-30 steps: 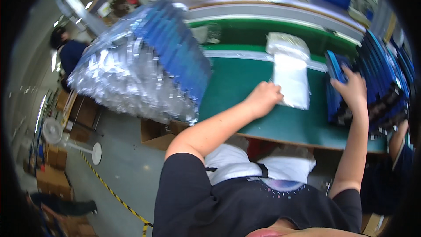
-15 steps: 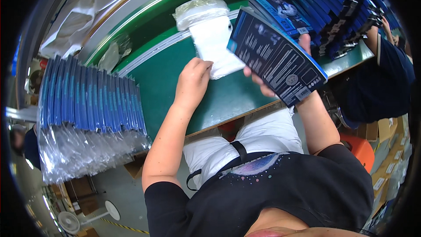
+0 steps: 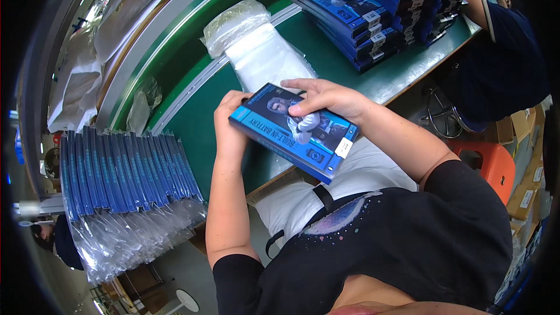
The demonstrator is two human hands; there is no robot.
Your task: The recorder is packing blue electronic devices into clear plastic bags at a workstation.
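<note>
A flat blue-and-black retail box (image 3: 291, 134) lies tilted above the near edge of the green table, its picture side up. My right hand (image 3: 332, 102) grips it from the right, thumb pressed on the front and fingers along the far side. My left hand (image 3: 231, 119) is closed at the box's left end. Its curled fingertips are partly hidden, so whether they pinch the box or a bag does not show. Just beyond both hands lies a stack of clear plastic bags (image 3: 265, 58) on the table.
Piled blue boxes (image 3: 344, 9) stand at the back right. A row of bagged boxes (image 3: 125, 169) stands on the left, loose bag ends toward me. Another person's dark sleeve (image 3: 501, 41) is at the far right, near an orange stool (image 3: 490, 166). The green table (image 3: 385, 76) ends close to my lap.
My right hand has turned the box from its back to its picture side and brought it left to my left hand. The view has shifted, and more of the right-hand pile shows.
</note>
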